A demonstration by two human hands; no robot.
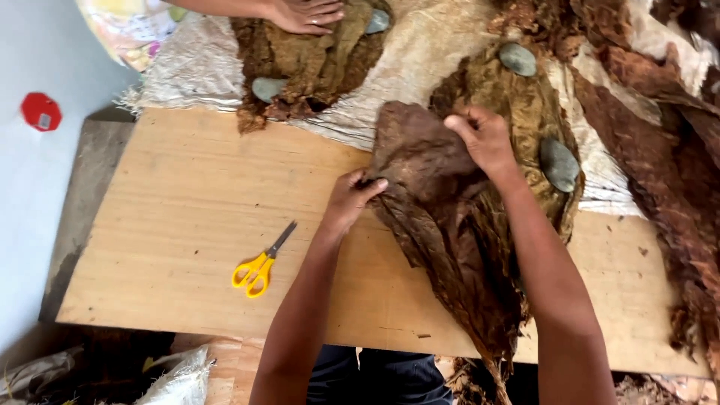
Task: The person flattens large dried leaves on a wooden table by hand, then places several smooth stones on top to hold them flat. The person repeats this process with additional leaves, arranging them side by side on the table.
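Note:
A large dark brown dried leaf (442,217) lies across the wooden board (187,225), its tail hanging over the near edge. My left hand (351,196) pinches the leaf's left edge. My right hand (484,135) grips its upper edge with closed fingers. Under and behind it lies a lighter, olive-brown pile of leaves (517,105) weighted by two grey stones (517,58) (559,163).
Yellow-handled scissors (261,264) lie on the board, left of my left arm. Another person's hand (304,15) presses a second leaf pile (315,64) with stones at the far side. More dried leaves (675,150) cover the right. A woven white sack (195,67) lies beneath.

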